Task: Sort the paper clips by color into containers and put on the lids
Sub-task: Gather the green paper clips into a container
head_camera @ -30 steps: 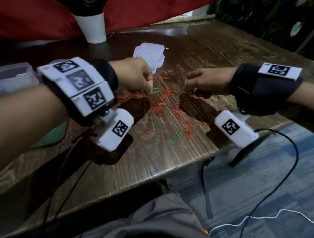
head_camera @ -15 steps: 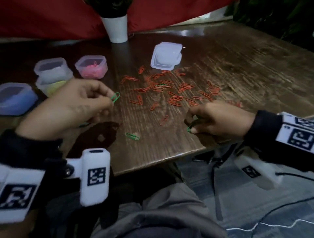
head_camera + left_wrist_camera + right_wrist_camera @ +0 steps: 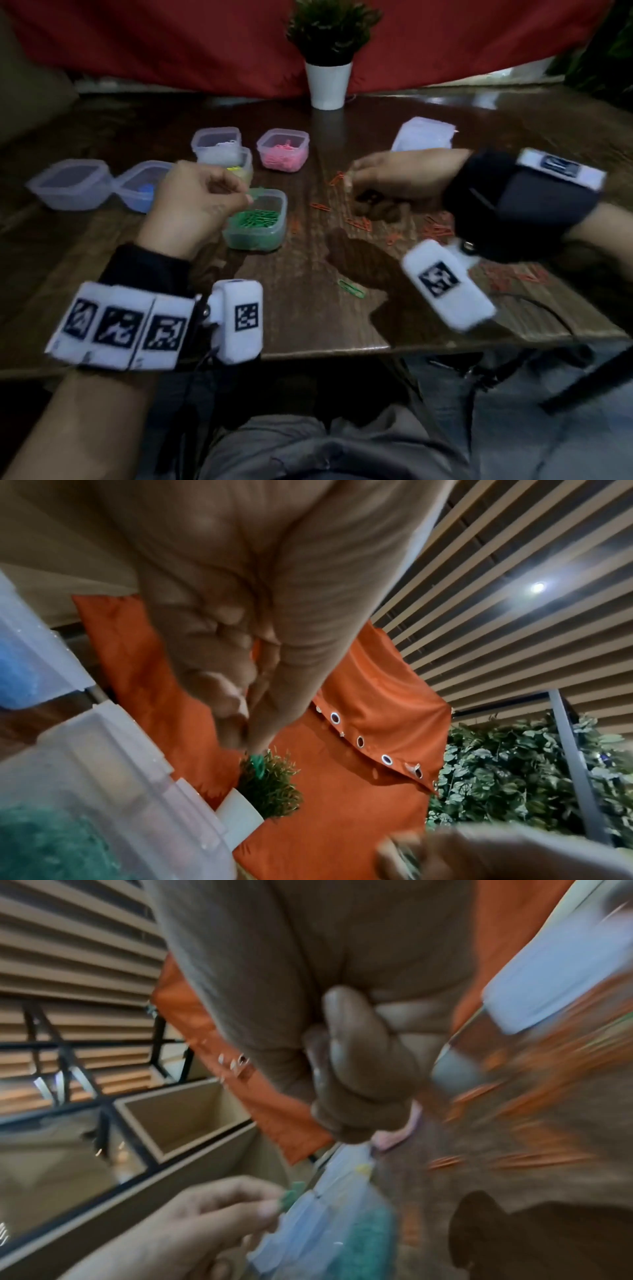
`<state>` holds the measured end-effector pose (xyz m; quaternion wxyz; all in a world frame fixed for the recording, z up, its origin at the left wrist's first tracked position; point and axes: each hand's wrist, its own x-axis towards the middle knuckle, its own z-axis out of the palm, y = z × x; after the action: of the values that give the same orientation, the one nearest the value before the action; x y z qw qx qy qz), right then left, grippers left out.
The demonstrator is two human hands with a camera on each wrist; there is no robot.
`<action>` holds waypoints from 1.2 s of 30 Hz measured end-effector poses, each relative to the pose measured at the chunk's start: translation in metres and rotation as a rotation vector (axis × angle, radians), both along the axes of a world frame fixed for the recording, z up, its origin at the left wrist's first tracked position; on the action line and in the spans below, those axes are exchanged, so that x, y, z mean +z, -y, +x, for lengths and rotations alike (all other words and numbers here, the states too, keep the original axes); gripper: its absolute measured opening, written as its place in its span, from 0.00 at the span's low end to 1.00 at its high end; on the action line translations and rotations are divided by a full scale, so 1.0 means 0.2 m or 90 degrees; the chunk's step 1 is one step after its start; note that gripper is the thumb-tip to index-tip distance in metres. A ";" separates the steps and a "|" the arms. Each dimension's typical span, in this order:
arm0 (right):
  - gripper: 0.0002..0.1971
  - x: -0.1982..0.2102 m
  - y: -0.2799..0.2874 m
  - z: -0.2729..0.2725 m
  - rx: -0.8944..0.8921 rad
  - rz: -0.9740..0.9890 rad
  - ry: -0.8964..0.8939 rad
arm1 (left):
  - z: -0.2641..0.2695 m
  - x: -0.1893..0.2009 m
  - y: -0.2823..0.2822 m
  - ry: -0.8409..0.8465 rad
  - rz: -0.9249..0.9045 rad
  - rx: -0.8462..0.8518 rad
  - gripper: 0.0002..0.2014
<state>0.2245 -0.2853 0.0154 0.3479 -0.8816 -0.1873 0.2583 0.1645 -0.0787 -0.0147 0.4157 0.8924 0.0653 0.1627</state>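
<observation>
Left hand [image 3: 198, 202], centre-left of the head view, pinched a green paper clip [image 3: 256, 193] between thumb and fingertips, directly over the rear-left rim of the green-clip container [image 3: 281, 219]. The container's opening lay just right of and below the fingertips, so the left hand was far nearer to it than the right; a short drop should suffice, in my judgement. The clip looked thin and bright green, only its end protruding from the pinch; long axis could not be read. Right hand [image 3: 394, 178], upper right of centre, was curled above the scattered orange clips [image 3: 438, 229]; whether it held anything could not be told. One loose green clip [image 3: 351, 288] lay on the table [image 3: 308, 325], lower centre. No container had a lid on.
</observation>
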 end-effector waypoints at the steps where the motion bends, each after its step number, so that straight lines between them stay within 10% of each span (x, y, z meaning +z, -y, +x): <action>1: 0.14 0.01 -0.10 0.03 0.011 -0.006 0.004 | 0.02 0.00 -0.01 -0.005 0.034 0.002 0.01; 9: 0.14 0.04 -0.54 0.10 0.074 -0.117 0.029 | 0.03 -0.01 -0.08 -0.054 0.117 -0.006 0.08; 22: 0.05 0.02 0.43 0.13 -0.112 -0.247 0.040 | -0.02 0.00 0.43 -0.129 0.468 -0.526 0.10; 30: 0.05 -0.02 0.55 0.32 -0.227 -0.190 0.136 | 0.10 -0.05 0.52 -0.284 0.550 -0.585 0.06; 36: 0.11 -0.10 0.37 0.44 -0.078 -0.274 0.164 | 0.11 0.08 0.39 -0.242 0.474 -0.457 0.08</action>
<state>0.3119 -0.3586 -0.0049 0.1403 -0.9707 -0.1167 0.1562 0.1866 -0.1562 0.0020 0.0823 0.9591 -0.2314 -0.1411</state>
